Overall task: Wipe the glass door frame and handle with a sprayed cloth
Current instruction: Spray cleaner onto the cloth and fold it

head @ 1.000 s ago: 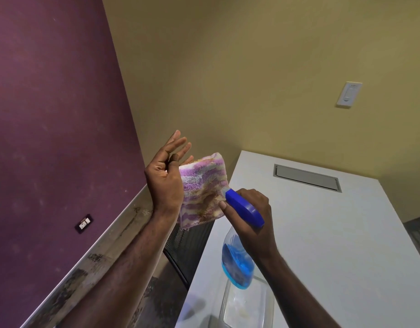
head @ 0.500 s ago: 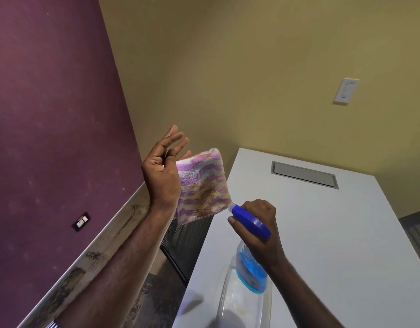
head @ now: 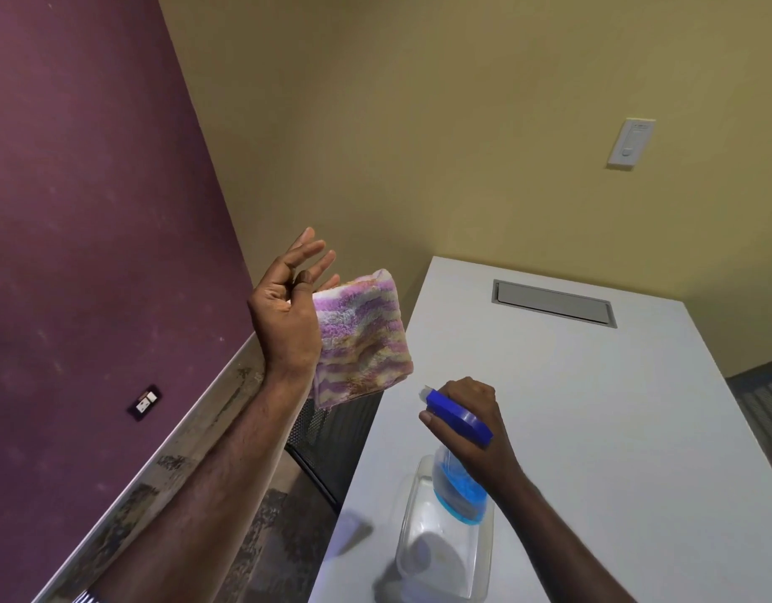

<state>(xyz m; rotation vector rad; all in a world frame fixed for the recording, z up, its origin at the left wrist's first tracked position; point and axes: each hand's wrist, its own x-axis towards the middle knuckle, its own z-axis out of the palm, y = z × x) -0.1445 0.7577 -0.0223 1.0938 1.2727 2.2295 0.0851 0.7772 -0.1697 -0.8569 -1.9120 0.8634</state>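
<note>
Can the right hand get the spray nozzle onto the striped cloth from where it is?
Probably yes. The right hand has the blue-headed spray bottle in its grip, nozzle aimed at the purple-and-yellow striped cloth held up by the left hand, with only open air between.

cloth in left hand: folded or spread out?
Folded. The cloth shows as a compact thick pad against the left hand, with layered edges at its top, not hanging loose.

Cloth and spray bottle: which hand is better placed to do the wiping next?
Probably the left hand: it already has the cloth raised and spread. The right hand is busy, its grip closed around the spray bottle above the table.
</note>
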